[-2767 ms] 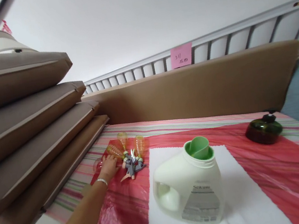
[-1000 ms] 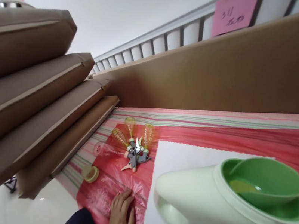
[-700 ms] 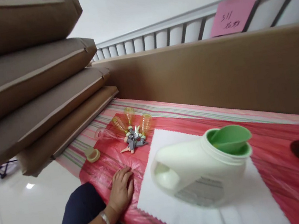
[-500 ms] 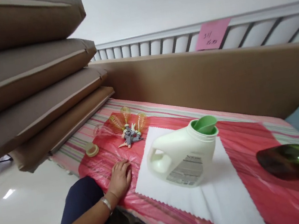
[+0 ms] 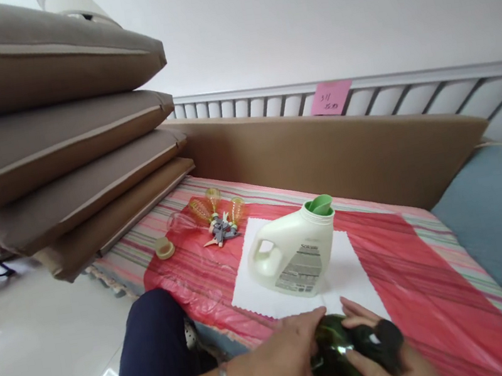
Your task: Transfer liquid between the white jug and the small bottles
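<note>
Close to the table's near edge, a dark green glossy bottle [image 5: 332, 353] with a black top is gripped between my two hands. My left hand [image 5: 287, 357] is wrapped round its left side. On the other side my right hand [image 5: 378, 361] holds it near the black top, fingers across the bottle. Just beyond stands a pale jug [image 5: 290, 252] with a handle, a printed label and a green pouring insert [image 5: 319, 205] in its uncapped mouth. Under the jug is a white cloth [image 5: 350, 274] with a zigzag edge.
Red plastic sheeting [image 5: 384, 249] covers part of the striped cloth. Farther left lie yellow see-through pieces with grey heads [image 5: 222, 227] and a beige cap [image 5: 164, 247]. Stacked cushions [image 5: 79, 126] rise at left; a brown panel [image 5: 321, 151] runs along the back.
The green bottle has come from the far right to the near middle in my right hand. My left hand has left the red sheet and taken hold of the bottle.
</note>
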